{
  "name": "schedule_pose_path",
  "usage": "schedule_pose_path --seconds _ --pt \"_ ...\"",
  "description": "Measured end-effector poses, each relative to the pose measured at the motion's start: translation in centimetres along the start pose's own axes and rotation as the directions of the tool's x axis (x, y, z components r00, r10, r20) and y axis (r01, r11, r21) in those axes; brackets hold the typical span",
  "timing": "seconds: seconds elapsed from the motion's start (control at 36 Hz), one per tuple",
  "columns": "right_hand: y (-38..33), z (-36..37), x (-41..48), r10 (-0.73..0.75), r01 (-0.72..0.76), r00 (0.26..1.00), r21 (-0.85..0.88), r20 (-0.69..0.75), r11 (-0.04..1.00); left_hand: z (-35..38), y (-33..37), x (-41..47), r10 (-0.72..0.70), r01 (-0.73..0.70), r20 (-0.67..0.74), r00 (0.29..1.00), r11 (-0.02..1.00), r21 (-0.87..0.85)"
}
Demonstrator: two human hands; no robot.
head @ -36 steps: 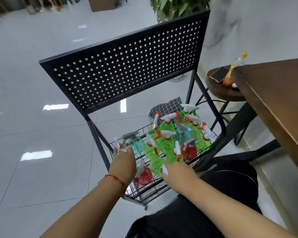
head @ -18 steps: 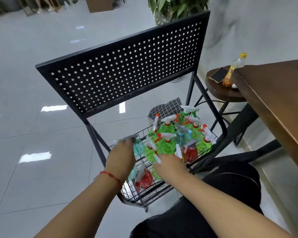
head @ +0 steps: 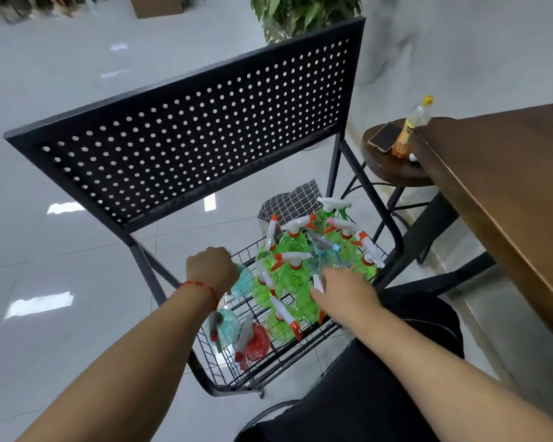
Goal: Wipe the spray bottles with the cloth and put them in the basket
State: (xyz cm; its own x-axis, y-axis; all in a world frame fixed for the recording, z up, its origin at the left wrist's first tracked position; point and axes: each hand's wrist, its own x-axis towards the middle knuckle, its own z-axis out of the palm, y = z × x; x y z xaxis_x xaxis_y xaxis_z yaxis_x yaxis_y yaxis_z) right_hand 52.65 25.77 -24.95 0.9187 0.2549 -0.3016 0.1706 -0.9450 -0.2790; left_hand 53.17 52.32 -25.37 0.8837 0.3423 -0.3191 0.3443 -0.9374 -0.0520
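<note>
Under the left hand (head: 212, 272), curled tight over a pale blue translucent plastic spray bottle (head: 244, 280) to lift it; black wire basket (head: 237, 373) beneath. Right hand (head: 344, 293) fingers spread, steadying green plastic bottles (head: 289, 275). Checked cloth (head: 289, 202) lies beyond both.

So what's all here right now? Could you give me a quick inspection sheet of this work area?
Surface: black wire basket on a low black cart, under a perforated black panel.
Job's things: many spray bottles piled in the basket, mostly green, with a red one and a teal one near the front; checked cloth behind the pile.
Clutter: phone and a yellow-capped drink bottle on a round stool.
Grippers: left hand closed on a teal bottle; right hand among the green bottles, grip hidden.
Cables: nothing seen.
Surroundings: pale tiled floor, wooden table, potted plant.
</note>
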Motion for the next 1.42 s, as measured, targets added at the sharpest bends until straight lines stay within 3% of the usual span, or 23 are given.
schedule_pose_path --seconds 0.17,0.28,0.36,0.47,0.58,0.69,0.86,1.19,1.25,1.33,1.42 --pt "0.4 0.4 0.4 -0.053 0.052 0.999 -0.021 -0.012 0.998 -0.2 0.2 0.9 -0.042 0.044 0.046 0.998 0.999 -0.028" --pt "0.8 0.8 0.3 -0.094 0.096 0.995 -0.079 0.024 0.992 -1.5 1.5 1.2 0.053 -0.045 -0.094 0.994 0.995 0.085" --pt "0.8 0.3 -0.2 -0.127 0.125 0.992 -0.081 -0.017 0.989 -3.2 3.7 2.3 0.208 -0.225 -0.212 0.955 0.972 -0.061" --pt "1.5 -2.0 0.2 -0.074 0.066 0.986 -0.055 -0.148 0.996 -4.7 6.7 4.5 0.327 -0.359 -0.168 0.930 0.905 -0.227" --pt "2.6 -3.3 1.0 0.028 -0.029 0.999 -0.040 -0.019 0.999 -3.6 7.6 6.0 0.313 -0.316 -0.051 0.948 0.916 -0.248" --pt "3.6 -3.3 1.4 0.034 -0.027 0.991 -0.054 0.128 0.998 -2.3 7.3 6.8 0.319 -0.328 -0.077 0.945 0.912 -0.246" --pt "4.8 -3.0 1.6 0.043 -0.059 0.979 0.076 0.197 0.995 -2.0 6.6 7.0 0.484 -0.492 -0.113 0.868 0.869 -0.053" --pt "5.9 -2.4 2.1 -0.064 0.076 0.980 -0.057 0.189 0.996 -1.5 6.8 6.0 0.622 -0.612 -0.107 0.776 0.782 0.117" --pt "6.0 -3.4 1.7 -0.065 0.068 0.992 -0.025 0.106 0.997 -1.6 7.2 5.7 0.651 -0.642 -0.172 0.739 0.759 0.111" --pt "6.7 -5.4 2.3 0.009 -0.003 0.990 0.041 -0.137 0.999 -1.9 9.2 4.6 0.658 -0.647 -0.235 0.715 0.751 0.133" --pt "7.5 -6.2 4.4 0.164 -0.169 0.980 -0.037 -0.113 0.985 -1.7 11.3 3.6 0.647 -0.611 -0.101 0.756 0.752 0.246"
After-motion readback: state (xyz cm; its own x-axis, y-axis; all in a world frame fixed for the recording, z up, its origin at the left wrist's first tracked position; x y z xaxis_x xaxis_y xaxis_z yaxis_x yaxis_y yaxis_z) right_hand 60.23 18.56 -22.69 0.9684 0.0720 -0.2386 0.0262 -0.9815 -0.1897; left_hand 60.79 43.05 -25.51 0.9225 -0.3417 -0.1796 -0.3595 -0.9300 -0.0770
